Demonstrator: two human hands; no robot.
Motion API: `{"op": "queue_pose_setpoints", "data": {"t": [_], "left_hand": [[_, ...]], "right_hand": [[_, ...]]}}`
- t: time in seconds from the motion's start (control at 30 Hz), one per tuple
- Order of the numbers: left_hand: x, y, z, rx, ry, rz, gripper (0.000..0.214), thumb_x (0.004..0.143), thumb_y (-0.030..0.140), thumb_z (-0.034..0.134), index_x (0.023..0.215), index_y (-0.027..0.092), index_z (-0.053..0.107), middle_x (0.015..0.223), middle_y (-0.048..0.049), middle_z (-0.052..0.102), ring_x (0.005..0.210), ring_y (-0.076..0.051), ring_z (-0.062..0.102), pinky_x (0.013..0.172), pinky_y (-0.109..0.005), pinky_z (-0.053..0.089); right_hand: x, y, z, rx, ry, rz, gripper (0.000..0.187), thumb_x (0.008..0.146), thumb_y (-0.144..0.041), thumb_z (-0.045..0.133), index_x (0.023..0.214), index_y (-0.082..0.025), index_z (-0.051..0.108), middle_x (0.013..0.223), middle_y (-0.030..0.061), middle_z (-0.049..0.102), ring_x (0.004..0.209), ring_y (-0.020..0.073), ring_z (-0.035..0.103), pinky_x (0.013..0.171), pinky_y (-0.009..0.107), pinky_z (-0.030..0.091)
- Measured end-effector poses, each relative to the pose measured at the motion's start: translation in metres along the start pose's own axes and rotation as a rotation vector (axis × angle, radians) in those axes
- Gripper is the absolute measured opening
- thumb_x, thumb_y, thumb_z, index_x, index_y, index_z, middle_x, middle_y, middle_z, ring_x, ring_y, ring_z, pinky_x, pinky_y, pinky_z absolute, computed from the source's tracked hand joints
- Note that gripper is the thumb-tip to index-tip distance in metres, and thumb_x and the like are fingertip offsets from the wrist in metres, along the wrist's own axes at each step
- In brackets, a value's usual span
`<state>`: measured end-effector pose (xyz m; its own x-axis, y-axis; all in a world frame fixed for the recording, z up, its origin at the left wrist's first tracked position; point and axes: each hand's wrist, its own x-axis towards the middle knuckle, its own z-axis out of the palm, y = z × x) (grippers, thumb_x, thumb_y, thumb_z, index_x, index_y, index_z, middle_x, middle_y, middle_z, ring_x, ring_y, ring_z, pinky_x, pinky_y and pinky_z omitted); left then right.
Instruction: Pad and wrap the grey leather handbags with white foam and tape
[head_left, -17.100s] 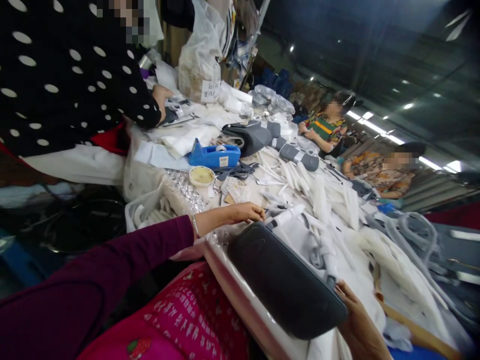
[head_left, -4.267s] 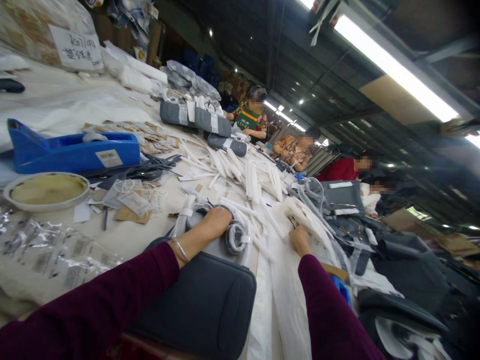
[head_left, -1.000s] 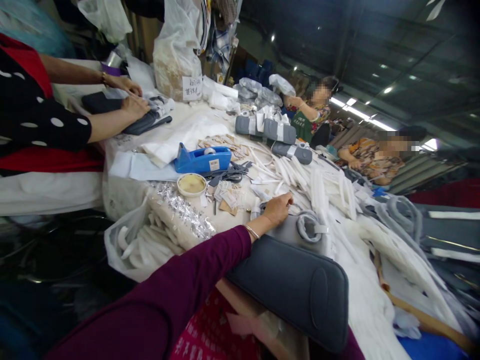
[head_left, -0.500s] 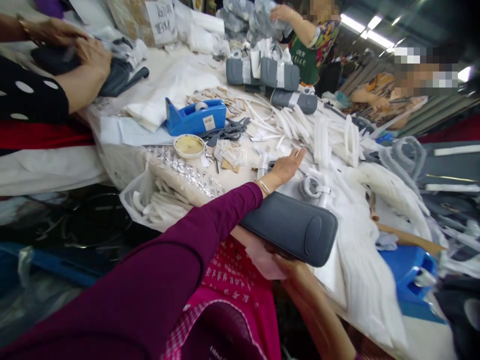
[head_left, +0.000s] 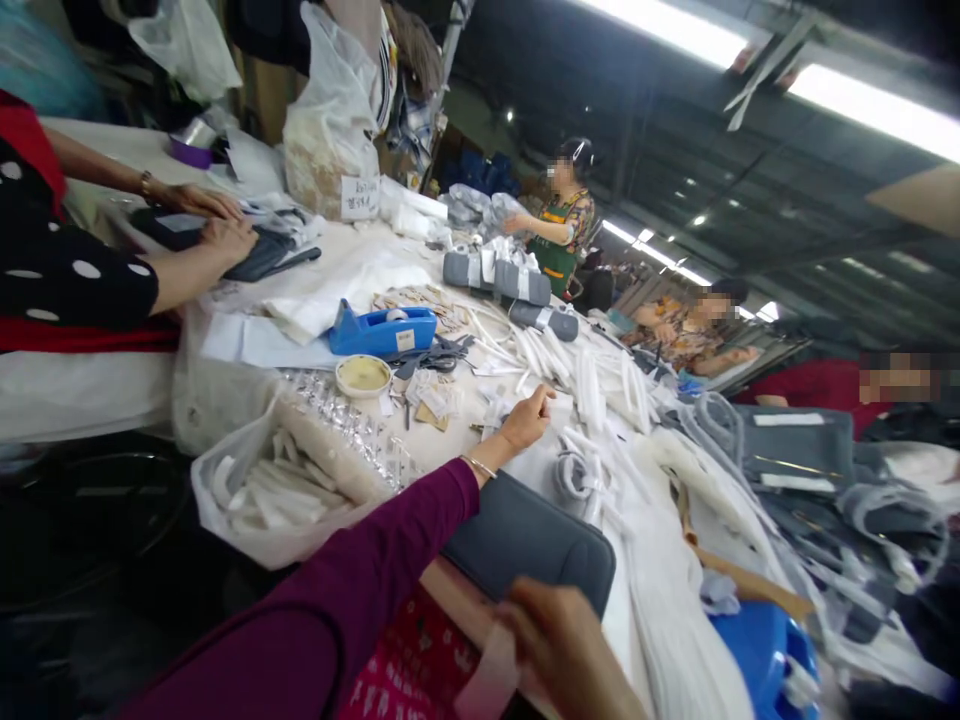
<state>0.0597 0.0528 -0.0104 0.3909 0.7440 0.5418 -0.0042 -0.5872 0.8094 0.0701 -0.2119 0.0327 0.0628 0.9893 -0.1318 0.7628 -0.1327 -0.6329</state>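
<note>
My left hand, in a purple sleeve with a bracelet, reaches over the worktable with its fingers drawn together. Whether something small is between its fingertips I cannot make out. Beneath that wrist lies a dark grey padded case at the table's near edge. My right hand, blurred, is in front of the case, its fingers closed on a pale pink, see-through strip. A coiled grey band lies just beyond the case.
A blue tape dispenser, a round dish and white strips lie on the table. A bag of offcuts hangs at its edge. A co-worker's hands press dark fabric at left. Another blue dispenser stands right.
The view has tilted up, showing more of the room. My right hand has come from beneath the case to in front of it with the pink strip. My left hand's fingers have drawn together.
</note>
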Motion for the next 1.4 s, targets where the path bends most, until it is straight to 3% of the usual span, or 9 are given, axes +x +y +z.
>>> {"op": "queue_pose_setpoints", "data": {"t": [0.07,0.17,0.27,0.37,0.5,0.63,0.77,1.03,1.4], "left_hand": [[-0.001,0.002,-0.002,-0.062,-0.001,0.023,0.045,0.07,0.0,0.049,0.111,0.017,0.046,0.067,0.0074,0.049,0.064,-0.009,0.049,0.067,-0.021,0.041],[-0.003,0.006,-0.007,-0.216,-0.035,0.063,0.045,0.069,0.002,0.052,0.111,0.016,0.048,0.069,0.0065,0.051,0.065,-0.009,0.05,0.067,-0.021,0.041],[-0.008,0.007,-0.013,-0.291,-0.117,0.062,0.046,0.069,0.004,0.051,0.113,0.016,0.047,0.072,0.0049,0.053,0.069,-0.01,0.053,0.069,-0.022,0.043],[-0.016,0.004,-0.02,-0.101,-0.141,0.028,0.059,0.069,0.005,0.051,0.126,0.017,0.041,0.092,-0.0012,0.058,0.085,-0.014,0.056,0.08,-0.025,0.045],[-0.026,-0.004,-0.021,0.288,-0.311,0.033,0.079,0.066,0.007,0.055,0.14,0.012,0.029,0.114,-0.0089,0.059,0.107,-0.021,0.054,0.095,-0.032,0.042],[-0.03,-0.007,-0.015,0.556,-0.404,0.057,0.054,0.07,0.007,0.052,0.123,0.018,0.052,0.11,-0.008,0.061,0.109,-0.023,0.054,0.094,-0.033,0.04],[-0.03,-0.005,-0.012,0.603,-0.428,0.062,0.039,0.078,0.008,0.047,0.111,0.023,0.063,0.108,-0.0071,0.062,0.107,-0.021,0.055,0.092,-0.033,0.038],[-0.028,-0.007,-0.013,0.498,-0.476,0.066,0.041,0.079,0.004,0.044,0.1,0.027,0.071,0.106,-0.0042,0.065,0.112,-0.018,0.053,0.099,-0.035,0.031],[-0.027,0.004,-0.012,0.442,-0.451,0.188,0.028,0.076,0.003,0.054,0.087,0.02,0.073,0.108,-0.0053,0.069,0.111,-0.019,0.057,0.101,-0.036,0.036]], "right_hand": [[0.044,0.002,-0.039,-0.106,0.284,-0.048,0.024,0.081,-0.032,0.051,0.093,-0.021,0.068,0.084,0.0065,0.067,0.078,0.0204,0.061,0.076,0.033,0.044],[0.12,0.011,-0.077,-0.06,0.672,-0.027,0.04,0.057,-0.023,0.066,0.096,-0.015,0.066,0.1,0.0128,0.065,0.094,0.0282,0.057,0.083,0.039,0.043],[0.174,0.028,-0.084,0.157,0.66,0.033,0.028,0.05,-0.027,0.072,0.073,-0.014,0.066,0.074,0.0082,0.065,0.076,0.0258,0.059,0.069,0.037,0.045],[0.192,0.043,-0.072,0.295,0.636,-0.013,0.026,0.062,-0.039,0.065,0.067,-0.013,0.065,0.062,0.0054,0.064,0.06,0.0185,0.056,0.06,0.032,0.044],[0.183,0.051,-0.057,0.39,0.753,-0.108,0.026,0.069,-0.039,0.063,0.076,-0.014,0.067,0.071,0.0032,0.067,0.068,0.0157,0.057,0.068,0.03,0.044],[0.162,0.049,-0.048,0.302,0.878,-0.183,0.02,0.073,-0.036,0.065,0.072,-0.015,0.068,0.066,-0.0016,0.061,0.067,0.0139,0.052,0.066,0.027,0.04],[0.128,0.036,-0.035,0.096,0.945,-0.256,0.018,0.081,-0.035,0.063,0.079,-0.018,0.069,0.069,-0.0027,0.062,0.068,0.0138,0.054,0.066,0.026,0.039],[0.057,0.022,0.008,-0.157,0.62,-0.598,0.025,0.09,-0.009,0.048,0.089,-0.022,0.068,0.092,0.0033,0.07,0.09,0.0168,0.062,0.083,0.032,0.048],[0.028,0.039,0.034,-0.285,0.43,-0.591,0.027,0.089,-0.005,0.044,0.088,-0.022,0.066,0.099,0.0055,0.068,0.099,0.0192,0.057,0.085,0.035,0.049]]}}
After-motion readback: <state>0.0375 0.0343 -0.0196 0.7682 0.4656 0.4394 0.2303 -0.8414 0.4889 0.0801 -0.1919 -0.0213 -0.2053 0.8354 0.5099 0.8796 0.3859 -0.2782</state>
